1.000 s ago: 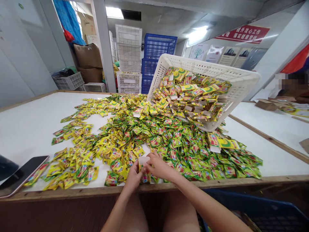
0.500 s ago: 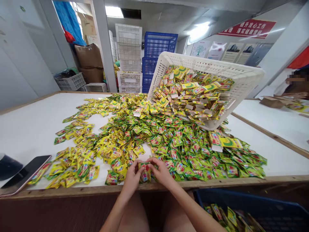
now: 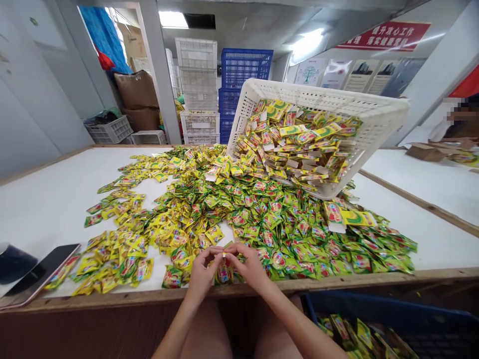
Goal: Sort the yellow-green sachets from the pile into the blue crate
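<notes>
My left hand [image 3: 205, 267] and my right hand [image 3: 249, 264] meet at the table's front edge, thumbs and fingertips pinched together. Between the thumbs shows a narrow yellow-white bit of a small packet [image 3: 224, 255], the rest hidden by fingers. Just below the fingertips is a green-and-red printed packet [image 3: 225, 274]; whether it lies on the table or hangs from the fingers I cannot tell. Heaped around are green packets [image 3: 292, 234] on the right and yellow packets [image 3: 168, 224] on the left. One more green packet [image 3: 172, 277] lies left of my left hand.
A white basket [image 3: 377, 129] of small printed cartons [image 3: 299, 144] tilts over the heap. An open carton [image 3: 348, 217] lies right. A phone [image 3: 43, 271] and dark cup [image 3: 15, 263] stand left. Below the wooden edge [image 3: 337, 280] sits a blue crate [image 3: 392, 309] of packets. Another person is far right.
My thumbs have moved up and together, from the face of the green-and-red packet to the narrow yellow-white bit. The camera view has shifted slightly.
</notes>
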Motion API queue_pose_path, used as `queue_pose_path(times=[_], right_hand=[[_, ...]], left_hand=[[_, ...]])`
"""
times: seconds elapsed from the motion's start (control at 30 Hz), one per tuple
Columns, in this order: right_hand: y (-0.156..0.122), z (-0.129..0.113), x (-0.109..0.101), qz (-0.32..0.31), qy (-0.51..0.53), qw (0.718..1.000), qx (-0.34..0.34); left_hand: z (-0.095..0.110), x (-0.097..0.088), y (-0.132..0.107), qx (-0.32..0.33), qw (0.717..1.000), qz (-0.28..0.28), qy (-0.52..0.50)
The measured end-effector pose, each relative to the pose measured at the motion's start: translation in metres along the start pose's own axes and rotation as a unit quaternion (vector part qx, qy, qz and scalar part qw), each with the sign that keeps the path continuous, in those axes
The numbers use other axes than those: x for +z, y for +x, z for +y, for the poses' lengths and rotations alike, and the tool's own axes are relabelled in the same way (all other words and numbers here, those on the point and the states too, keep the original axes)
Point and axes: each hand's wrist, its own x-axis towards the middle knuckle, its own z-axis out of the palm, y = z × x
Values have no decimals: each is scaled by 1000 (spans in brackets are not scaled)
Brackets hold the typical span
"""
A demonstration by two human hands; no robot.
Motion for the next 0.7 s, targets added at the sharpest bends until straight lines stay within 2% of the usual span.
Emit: queue_pose_path(times=[0.17, 0.3, 0.47, 0.7], right_hand=[[5, 1, 5, 14, -61, 998, 25], [11, 1, 4, -9, -124, 992, 29], [20, 3, 1, -44, -203, 978, 12], [30, 4, -9, -96, -193, 976, 10]], left_hand=[[-4, 2, 5, -24, 999, 28, 15], [-9, 4, 14, -41, 998, 50, 9], [-9, 6, 22, -57, 997, 45, -11], [-10, 5, 20, -81, 994, 56, -47]])
